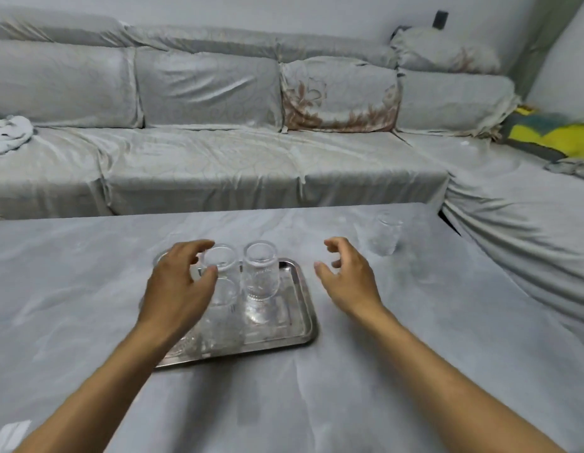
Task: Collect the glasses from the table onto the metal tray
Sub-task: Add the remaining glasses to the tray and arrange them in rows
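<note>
Reach your empty, open right hand (346, 273) to the lone glass (385, 233) on the tabletop (415, 354), grip it low, and keep your open left hand (182, 279) clear of the glasses on the metal tray (300, 308).

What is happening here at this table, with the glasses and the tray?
A person is collecting clear glasses onto a metal tray on a cloth-covered table. Several glasses already stand on the tray, among them two tall ones. The left hand hovers open over the tray's left side, beside a glass but not gripping it. The right hand is open and empty, to the right of the tray. One glass is on the table farther right, not yet collected.
</note>
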Demonstrator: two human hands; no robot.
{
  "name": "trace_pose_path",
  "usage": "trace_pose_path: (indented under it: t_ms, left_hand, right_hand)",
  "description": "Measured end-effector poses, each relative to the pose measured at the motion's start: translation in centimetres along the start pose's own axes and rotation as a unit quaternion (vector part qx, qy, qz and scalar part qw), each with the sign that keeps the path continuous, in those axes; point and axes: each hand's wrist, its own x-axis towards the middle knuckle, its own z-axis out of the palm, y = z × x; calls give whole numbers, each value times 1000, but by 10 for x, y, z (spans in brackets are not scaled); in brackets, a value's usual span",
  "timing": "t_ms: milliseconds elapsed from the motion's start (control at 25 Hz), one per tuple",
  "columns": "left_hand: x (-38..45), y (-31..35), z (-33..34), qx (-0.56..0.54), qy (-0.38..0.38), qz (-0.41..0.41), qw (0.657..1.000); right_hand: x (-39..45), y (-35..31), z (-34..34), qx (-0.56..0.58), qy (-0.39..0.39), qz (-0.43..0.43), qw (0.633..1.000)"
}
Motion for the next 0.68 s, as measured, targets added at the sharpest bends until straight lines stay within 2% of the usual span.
trace_pose_path:
  t_ms: [80,200,360,480,520,600,680]
  left_hand:
    - [15,33,33,7,-57,31,998]
    - [37,53,77,31,-111,26,993]
    - [50,43,102,59,-105,36,992]
    - [49,28,99,71,-88,58,992]
    - [48,24,96,74,-88,62,991]
    - [49,20,89,72,-80,63,992]
    - [49,19,79,63,-59,61,994]
  right_hand:
    - [29,31,-27,-75,1,24,997]
    - [72,78,-54,-198,-24,42,979]
    - [123,116,-59,-257,-25,96,961]
    - [144,136,-44,-233,-77,162,956]
    - [148,143,-38,-215,-71,164,960]
    - [151,148,-33,-182,-15,141,973]
    - [147,141,-36,-145,34,154,977]
